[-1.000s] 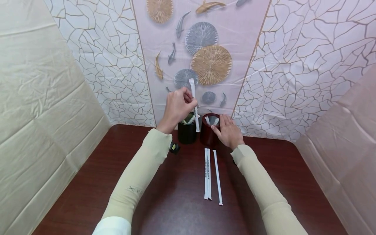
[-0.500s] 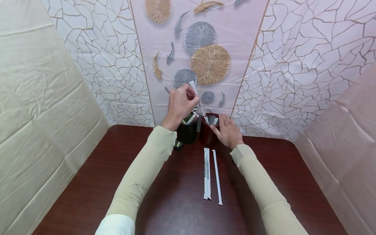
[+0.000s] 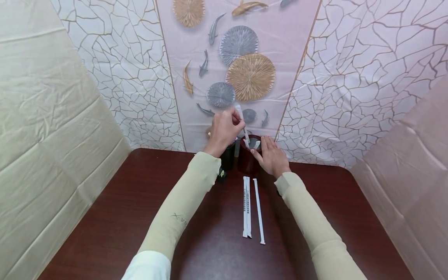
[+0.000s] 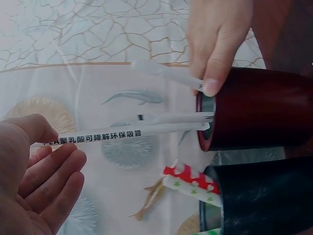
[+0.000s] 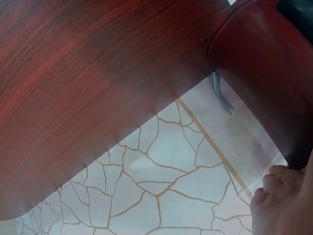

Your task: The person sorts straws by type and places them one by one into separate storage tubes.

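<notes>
My left hand (image 3: 224, 130) pinches a paper-wrapped straw (image 4: 102, 136) between thumb and fingers. In the left wrist view, that straw's far end is at the mouth of a dark red cup (image 4: 264, 107); whether it is inside the rim is hard to tell. Two other wrapped straws, an inner one (image 4: 176, 117) and one by my thumb (image 4: 166, 76), stick out of the same cup. My right hand (image 3: 274, 155) rests against the cup's right side with its fingers fairly straight and the thumb at the rim.
A black cup (image 4: 264, 196) with patterned straws (image 4: 193, 186) stands just left of the red one, partly behind my left hand. A pair of wrapped straws (image 3: 246, 210) and a single one (image 3: 259, 212) lie on the dark wooden table (image 3: 133, 217). A patterned curtain (image 3: 343, 97) hangs behind.
My left hand has moved right and brought the wrapped straw from over the black cup to the red cup's mouth. The right hand stays by the red cup.
</notes>
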